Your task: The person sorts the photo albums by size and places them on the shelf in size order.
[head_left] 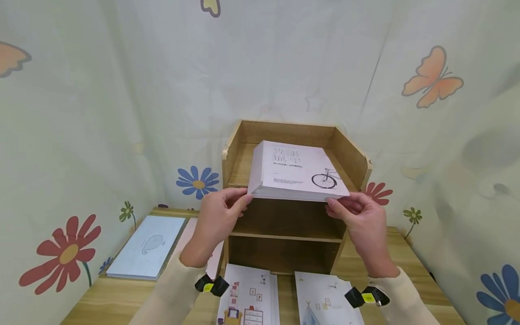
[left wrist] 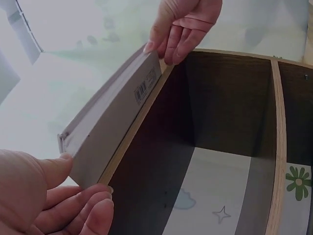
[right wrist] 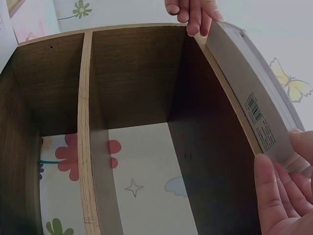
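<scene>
White book is lying cover up at the top tier of the wooden shelf unit, its near edge projecting over the top board. Whether the board is bearing its far part cannot be told. Left hand is pinching the near left corner, thumb above and fingers below; right hand is pinching the near right corner likewise. Both hands are closing only as far as the book's thickness. The step in hand appears to be seating the book on this tier; the next move is probably calling for a level push toward the far side. The shelf unit is standing on the bench, with a light-blue book lying at left.
</scene>
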{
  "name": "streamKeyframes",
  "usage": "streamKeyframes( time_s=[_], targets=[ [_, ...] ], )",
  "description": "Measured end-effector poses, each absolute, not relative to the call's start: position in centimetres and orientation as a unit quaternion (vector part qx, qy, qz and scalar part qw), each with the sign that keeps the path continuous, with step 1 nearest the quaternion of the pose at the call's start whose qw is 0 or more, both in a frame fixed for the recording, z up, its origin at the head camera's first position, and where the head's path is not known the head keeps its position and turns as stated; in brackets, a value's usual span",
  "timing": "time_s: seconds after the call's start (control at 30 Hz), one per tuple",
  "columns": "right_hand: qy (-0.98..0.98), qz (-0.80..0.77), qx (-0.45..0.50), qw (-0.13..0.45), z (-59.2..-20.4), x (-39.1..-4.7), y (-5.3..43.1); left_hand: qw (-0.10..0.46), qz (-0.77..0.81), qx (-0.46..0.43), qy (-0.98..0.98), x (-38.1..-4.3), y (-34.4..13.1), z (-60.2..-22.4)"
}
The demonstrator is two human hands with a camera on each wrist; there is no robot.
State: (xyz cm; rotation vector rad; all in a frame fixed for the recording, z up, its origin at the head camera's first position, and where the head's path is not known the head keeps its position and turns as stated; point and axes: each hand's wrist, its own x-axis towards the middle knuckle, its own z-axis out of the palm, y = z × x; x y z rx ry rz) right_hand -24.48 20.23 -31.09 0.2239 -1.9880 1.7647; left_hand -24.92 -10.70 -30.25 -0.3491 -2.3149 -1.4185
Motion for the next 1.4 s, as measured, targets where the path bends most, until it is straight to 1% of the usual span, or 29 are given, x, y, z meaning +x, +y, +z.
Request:
streamKeyframes(
  time_s=[0.13,0.33,0.63,1.13,1.4],
  targets=[
    [-0.745,0.616,0.092,0.239,-31.2,-25.0,20.4,0.217,-0.497,-0.124,-0.831,-25.3,-10.5,-30.1],
    [-0.767,0.593,0.101,0.222,-31.3,-25.5,20.5,0.229,-0.489,-0.122,-0.833,-25.7,-10.2,-30.0],
    [-0.760,0.602,0.118,0.214,-31.2,-26.1,20.3,0.224,-0.486,-0.125,-0.836,-26.4,-10.1,-30.0],
    [-0.748,0.622,0.108,0.205,-31.1,-27.0,20.0,0.258,-0.429,-0.076,-0.863,-26.7,-9.3,-29.4],
    [-0.743,0.630,0.086,0.208,-31.0,-27.0,19.9,0.292,-0.388,-0.067,-0.871,-26.8,-8.9,-29.1]
  ],
)
